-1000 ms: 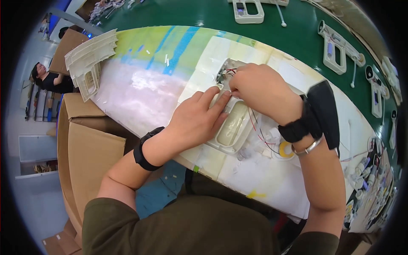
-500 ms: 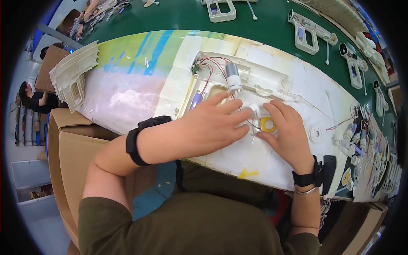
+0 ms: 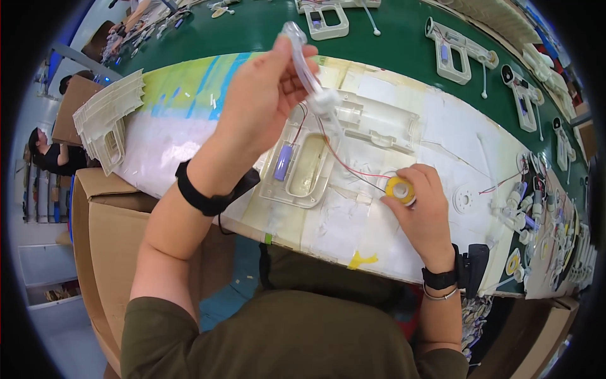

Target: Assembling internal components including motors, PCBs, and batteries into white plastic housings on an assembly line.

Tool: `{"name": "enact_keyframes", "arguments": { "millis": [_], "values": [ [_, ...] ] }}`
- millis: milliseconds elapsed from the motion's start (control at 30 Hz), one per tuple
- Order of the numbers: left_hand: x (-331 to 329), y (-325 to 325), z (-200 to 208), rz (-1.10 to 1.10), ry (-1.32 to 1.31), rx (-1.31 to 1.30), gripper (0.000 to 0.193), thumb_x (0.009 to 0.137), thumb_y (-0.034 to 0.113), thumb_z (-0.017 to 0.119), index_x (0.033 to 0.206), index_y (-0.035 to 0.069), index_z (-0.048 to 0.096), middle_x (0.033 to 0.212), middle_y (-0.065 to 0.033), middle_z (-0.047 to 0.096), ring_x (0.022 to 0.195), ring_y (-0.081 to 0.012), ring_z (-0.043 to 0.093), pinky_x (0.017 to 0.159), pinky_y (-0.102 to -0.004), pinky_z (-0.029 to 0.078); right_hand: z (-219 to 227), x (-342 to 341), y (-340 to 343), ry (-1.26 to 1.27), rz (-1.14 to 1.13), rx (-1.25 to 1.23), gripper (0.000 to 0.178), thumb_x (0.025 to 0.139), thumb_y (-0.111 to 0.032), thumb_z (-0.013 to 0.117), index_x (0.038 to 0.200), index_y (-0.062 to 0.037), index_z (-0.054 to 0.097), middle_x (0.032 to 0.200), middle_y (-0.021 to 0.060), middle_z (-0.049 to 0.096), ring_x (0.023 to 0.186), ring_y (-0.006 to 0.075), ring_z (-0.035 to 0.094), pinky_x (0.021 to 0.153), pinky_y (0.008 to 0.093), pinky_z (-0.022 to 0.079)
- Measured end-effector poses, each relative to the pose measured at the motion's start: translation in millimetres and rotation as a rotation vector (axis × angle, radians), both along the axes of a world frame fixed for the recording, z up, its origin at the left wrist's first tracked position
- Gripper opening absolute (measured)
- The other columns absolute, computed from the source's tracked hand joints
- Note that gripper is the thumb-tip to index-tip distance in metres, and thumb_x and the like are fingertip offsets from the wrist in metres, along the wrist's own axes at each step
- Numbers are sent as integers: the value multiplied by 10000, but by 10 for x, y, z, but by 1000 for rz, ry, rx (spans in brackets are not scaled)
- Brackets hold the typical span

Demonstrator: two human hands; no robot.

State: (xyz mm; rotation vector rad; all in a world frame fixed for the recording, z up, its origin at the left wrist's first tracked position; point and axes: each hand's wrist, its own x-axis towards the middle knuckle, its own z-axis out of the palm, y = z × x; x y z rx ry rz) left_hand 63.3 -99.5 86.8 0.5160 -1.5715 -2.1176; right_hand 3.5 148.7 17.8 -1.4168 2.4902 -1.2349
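My left hand [image 3: 255,104] is raised over the far part of the work board, closed around a bendy clear plastic tube [image 3: 305,72]. A white round fitting [image 3: 324,101] sits at the tube's lower end. Low on the board, my right hand [image 3: 429,211] pinches a round part with a yellow ring [image 3: 399,189], from which red and dark wires run up to the left. Between the hands lies an open white gun-shaped casing [image 3: 385,120] with a purple cylindrical cell [image 3: 283,162] in its handle. My left hand and the tube cover part of the casing.
White casing halves [image 3: 113,120] are stacked at the board's left end. Loose motors, wires and small parts [image 3: 530,208] crowd the right end. Several part-filled casings [image 3: 457,54] lie on the green table beyond. A cardboard box [image 3: 120,252] stands at left.
My left hand has risen up and leftward from the casing and now holds the clear tube. The grey motor no longer shows in the casing. My right hand stays at the yellow-ringed part.
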Motion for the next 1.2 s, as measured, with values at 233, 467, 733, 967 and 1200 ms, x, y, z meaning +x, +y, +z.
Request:
{"name": "enact_keyframes", "arguments": {
  "millis": [233,467,733,967,1200],
  "values": [
    [-79,68,150,-398,-220,-443,311,956,266,484,895,-9,617,591,-3,562,509,-60,523,462,-217,403,186,-220,-23,-240,-177,-51,472,658,-38,771,1070,-20,542,1021,114,576,836,243,591,665,299,494],
    [-181,446,-53,-778,-159,-1224,174,903,170,524,877,6,576,729,-150,601,688,-324,589,608,-401,448,251,-239,-106,-146,-143,-254,438,679,-24,764,1061,-3,552,991,107,580,754,190,588,651,269,499],
    [-213,507,-98,-732,-211,-1055,168,907,152,496,892,-3,557,775,-194,592,734,-396,561,643,-441,440,25,-93,-227,-115,-145,-519,377,765,-3,693,1113,18,549,1021,103,570,749,165,581,686,284,514],
    [-266,308,-122,-778,-248,-1103,186,906,166,496,982,20,581,867,-189,618,835,-380,573,737,-425,455,239,-279,-353,99,-93,-212,303,872,-143,605,1120,13,527,853,214,621,725,337,634,648,356,511],
    [6,-462,-572,-289,-83,-1778,675,721,438,703,1240,54,509,1223,-140,531,1068,-349,501,939,-418,389,31,-870,-310,-191,-246,222,371,908,-342,534,850,25,525,660,258,552,676,435,574,565,458,426]
  ]
}}
